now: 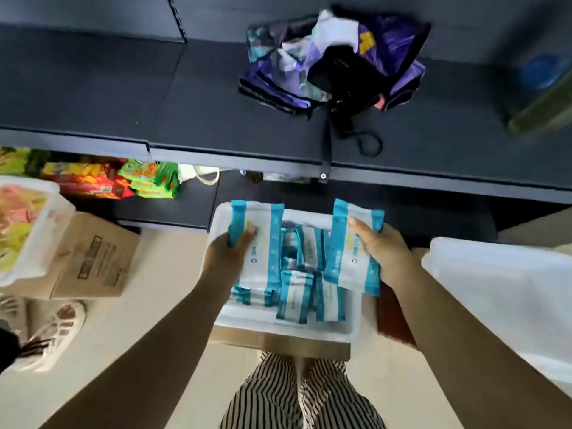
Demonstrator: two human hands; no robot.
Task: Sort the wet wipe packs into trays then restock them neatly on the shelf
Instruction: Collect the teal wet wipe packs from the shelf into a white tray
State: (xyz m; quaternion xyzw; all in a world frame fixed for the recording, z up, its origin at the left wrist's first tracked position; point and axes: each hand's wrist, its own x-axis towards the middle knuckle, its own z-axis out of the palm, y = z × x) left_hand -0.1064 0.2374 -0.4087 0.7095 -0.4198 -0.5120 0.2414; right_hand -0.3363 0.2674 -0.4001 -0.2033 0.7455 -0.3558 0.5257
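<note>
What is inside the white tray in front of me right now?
The white tray holds blue-and-white wet wipe packs, several standing on edge. The left hand and right hand each hold a pack above it, covering the tray's far corners and whatever lies beneath.

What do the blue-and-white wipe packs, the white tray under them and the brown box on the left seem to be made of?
Wipe packs: likely soft plastic film, slightly glossy, bending in the hands.
White tray: looks like matte foam or plastic, with thick rounded rims; hard to tell which.
Brown box: cardboard, dull brown with printed black marks.
</note>
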